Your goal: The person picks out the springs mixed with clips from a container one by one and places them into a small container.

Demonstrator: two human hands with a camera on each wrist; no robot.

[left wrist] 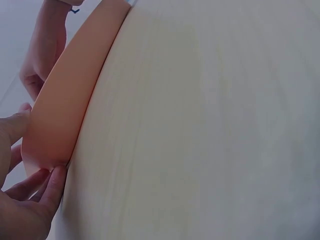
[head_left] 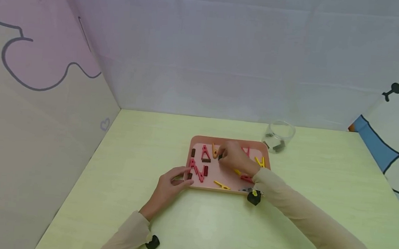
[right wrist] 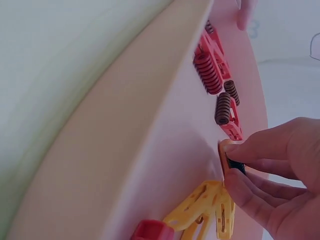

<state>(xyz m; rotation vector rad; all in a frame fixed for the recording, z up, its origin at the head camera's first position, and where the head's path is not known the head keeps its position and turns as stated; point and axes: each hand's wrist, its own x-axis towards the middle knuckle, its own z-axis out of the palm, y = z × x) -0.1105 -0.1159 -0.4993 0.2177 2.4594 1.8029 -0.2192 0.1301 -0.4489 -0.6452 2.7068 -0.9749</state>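
Note:
A shallow pink tray (head_left: 223, 176) lies on the table with small clips and dark ribbed coils in it. My left hand (head_left: 171, 184) holds the tray's near left corner, thumb and fingers on its rim and outer wall. Over the middle of the tray, my right hand (head_left: 235, 158) pinches a dark ribbed coil (right wrist: 236, 165) between thumb and fingers. An orange clip (right wrist: 223, 152) is right at these fingertips. Red clips (right wrist: 212, 50) and more ribbed coils (right wrist: 223, 108) lie toward the left side, while a yellow clip (right wrist: 200, 205) lies close below the right hand.
Behind the tray's far right corner stands a clear round container (head_left: 280, 136) with dark pieces inside. A grey clip (head_left: 246, 189) lies at the tray's near right edge, partly beside the right sleeve. The pale table (head_left: 142, 143) meets a fabric wall (head_left: 197, 62) at the back.

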